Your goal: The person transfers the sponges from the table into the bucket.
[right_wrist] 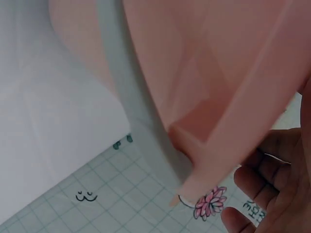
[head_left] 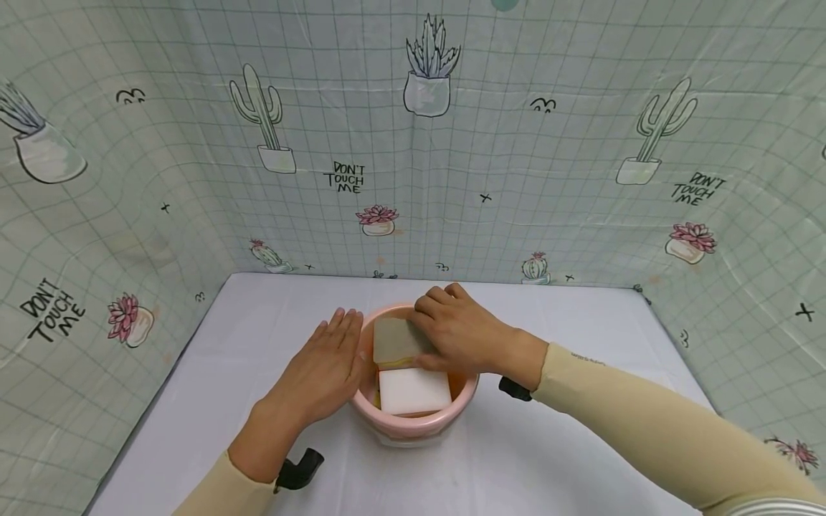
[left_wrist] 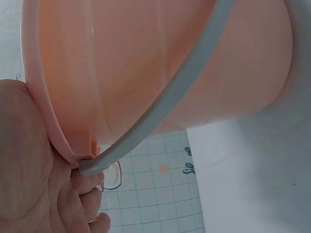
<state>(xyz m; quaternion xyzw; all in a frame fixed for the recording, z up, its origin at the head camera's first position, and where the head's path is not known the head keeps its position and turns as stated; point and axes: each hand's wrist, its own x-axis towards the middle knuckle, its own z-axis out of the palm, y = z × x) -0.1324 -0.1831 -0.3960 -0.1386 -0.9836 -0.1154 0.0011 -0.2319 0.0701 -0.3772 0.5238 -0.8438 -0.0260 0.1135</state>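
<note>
A pink bucket (head_left: 413,428) stands upright on the table, with sponge-like blocks inside its mouth. One is a flat grey-beige sponge (head_left: 392,340) with a yellowish lower edge; a white block (head_left: 415,391) lies nearer the front. My right hand (head_left: 461,330) reaches over the bucket's right rim and pinches the grey-beige sponge at its right side, thumb below and fingers above. Along the left rim my left hand (head_left: 325,369) rests with fingers straight, its edge against the bucket. In the left wrist view a grey handle (left_wrist: 160,107) hangs down the bucket's side.
The white tabletop (head_left: 258,330) surrounds the bucket. Behind and on both sides hangs a checked cloth (head_left: 413,158) printed with cacti. Black wrist straps (head_left: 300,469) show under the wrists.
</note>
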